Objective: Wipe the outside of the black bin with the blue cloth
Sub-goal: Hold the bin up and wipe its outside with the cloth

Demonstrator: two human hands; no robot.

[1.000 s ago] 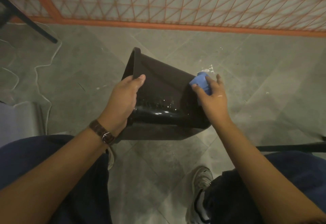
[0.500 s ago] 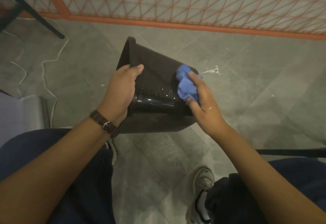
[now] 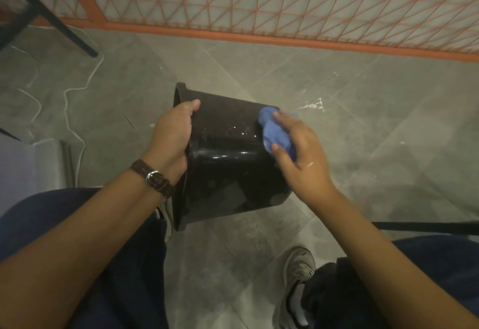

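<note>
A glossy black bin (image 3: 228, 163) is held on its side in front of me, above the tiled floor, with its rim to the left and its base to the right. My left hand (image 3: 172, 137) grips the rim, thumb on the outer wall. A crumpled blue cloth (image 3: 274, 132) is bunched in my right hand (image 3: 300, 157), which presses it against the bin's outer wall near the base. Small wet specks show on the wall between my hands.
An orange lattice screen (image 3: 285, 5) runs along the back. A black chair leg (image 3: 70, 36) and a white cord (image 3: 77, 95) lie on the grey floor at the left. My knees and one grey shoe (image 3: 295, 284) are below. A black bar (image 3: 425, 227) crosses at the right.
The bin has turned so more of its side wall faces me. My right hand has drawn the cloth along the wall toward me and slightly left.
</note>
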